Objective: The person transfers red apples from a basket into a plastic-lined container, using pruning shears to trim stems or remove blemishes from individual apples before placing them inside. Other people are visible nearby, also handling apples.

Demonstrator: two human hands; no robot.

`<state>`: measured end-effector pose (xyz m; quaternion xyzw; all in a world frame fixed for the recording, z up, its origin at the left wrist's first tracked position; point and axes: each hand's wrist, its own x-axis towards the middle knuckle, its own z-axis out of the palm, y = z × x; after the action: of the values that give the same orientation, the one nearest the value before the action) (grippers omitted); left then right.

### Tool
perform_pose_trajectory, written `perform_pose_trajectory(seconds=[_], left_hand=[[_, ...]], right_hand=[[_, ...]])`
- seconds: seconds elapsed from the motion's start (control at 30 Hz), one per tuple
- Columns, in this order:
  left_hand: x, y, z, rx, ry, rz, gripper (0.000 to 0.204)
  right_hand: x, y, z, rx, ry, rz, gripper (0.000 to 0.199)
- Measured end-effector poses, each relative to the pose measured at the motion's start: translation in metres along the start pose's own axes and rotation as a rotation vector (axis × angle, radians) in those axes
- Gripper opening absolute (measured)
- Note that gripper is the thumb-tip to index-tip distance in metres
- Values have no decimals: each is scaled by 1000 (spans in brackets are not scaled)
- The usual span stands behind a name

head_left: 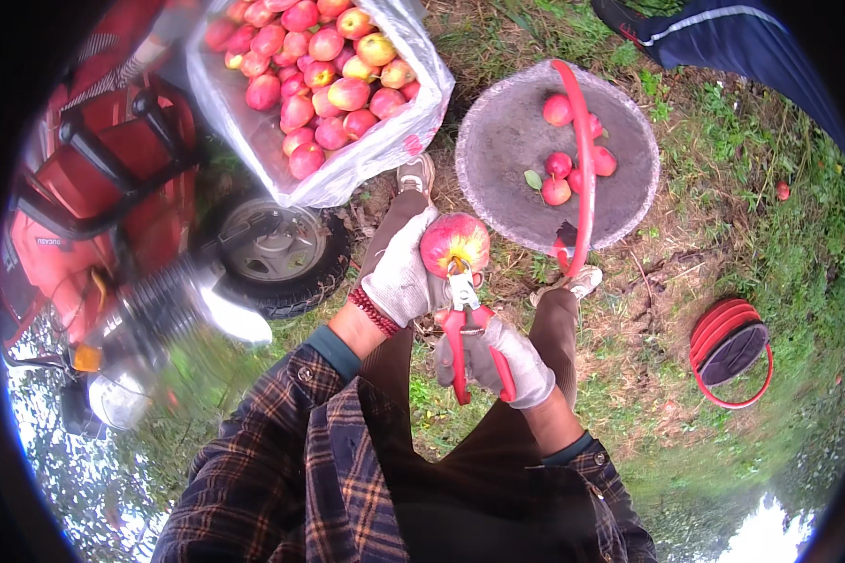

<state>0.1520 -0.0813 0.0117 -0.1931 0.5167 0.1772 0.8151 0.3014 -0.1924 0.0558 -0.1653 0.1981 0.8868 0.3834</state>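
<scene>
In a white glove, my left hand (406,270) grips a red and yellow apple (454,242) from its left side. My gloved right hand (514,364) is wrapped round red-handled pruning shears (464,298). The shears' tip is at the apple's stem hollow; the stem itself is too small to make out. Just beyond the apple to the right stands a grey bucket (502,141) with a red handle (584,141) arching over it. Several red apples (556,191) lie inside, one with a green leaf (533,179).
A plastic-lined crate (300,192) full of apples (321,89) stands at the far left. Beside it is a red vehicle (113,178) with a black wheel (272,249). A red collapsible bucket (729,340) sits on the grass at right. Another person's dark-blue trouser leg (742,47) shows far right.
</scene>
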Motion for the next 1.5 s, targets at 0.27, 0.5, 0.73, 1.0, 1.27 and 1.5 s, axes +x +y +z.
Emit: perform_pose_trajectory(seconds=[0.27, 0.5, 0.73, 1.0, 1.27, 1.5], left_hand=[[-23, 26, -22, 2, -154, -42, 56], [-27, 118, -47, 216, -53, 311, 49], [34, 291, -101, 306, 462, 895, 36], [27, 267, -104, 336, 546, 758, 38], [92, 35, -8, 975, 175, 575, 27], [345, -57, 15, 1843, 392, 690, 60]], right_hand=[[19, 8, 17, -397, 161, 59, 54], [19, 17, 13, -550, 280, 87, 40], [2, 52, -68, -451, 593, 299, 34], [9, 66, -113, -507, 570, 310, 45], [-30, 44, -108, -445, 424, 139, 40], [-71, 60, -155, -356, 403, 48, 38]])
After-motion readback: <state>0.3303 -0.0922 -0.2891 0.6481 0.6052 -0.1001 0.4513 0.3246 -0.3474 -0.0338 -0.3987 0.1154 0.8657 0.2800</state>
